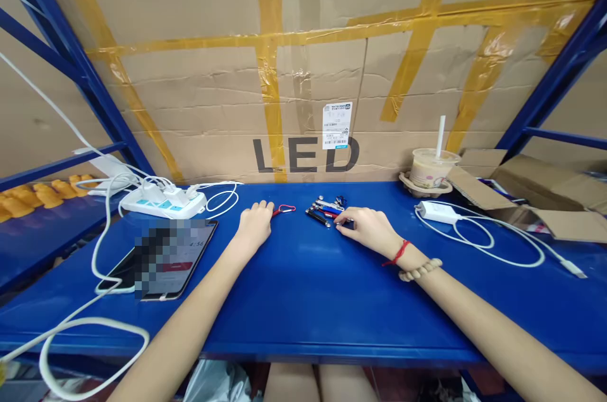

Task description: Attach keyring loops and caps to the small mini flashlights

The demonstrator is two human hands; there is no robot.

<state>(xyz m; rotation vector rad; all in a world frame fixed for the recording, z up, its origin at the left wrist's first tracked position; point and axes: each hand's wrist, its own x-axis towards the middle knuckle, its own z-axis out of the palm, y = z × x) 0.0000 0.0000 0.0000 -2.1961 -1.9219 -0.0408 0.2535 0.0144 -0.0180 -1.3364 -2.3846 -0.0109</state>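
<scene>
My left hand (256,226) is closed, knuckles up, near the middle of the blue tabletop. A small red stick-like piece (275,213) with a red cord loop (287,208) pokes out from its fingers on the right. To the right lies a small pile of slim pieces, among them a black one (317,218) with silvery ends and a blue one (331,206). My right hand (367,228) rests at the pile's right side, fingers curled and thumb low, at a small piece mostly hidden under them. A red string and a beaded bracelet circle the right wrist.
At left are a white power strip (164,203) with tangled cables and two phones (183,263) side by side. At right stand a cup with a straw (431,169), a white charger (439,212) with its cable and an open carton (550,187). A large taped box (199,92) closes off the back.
</scene>
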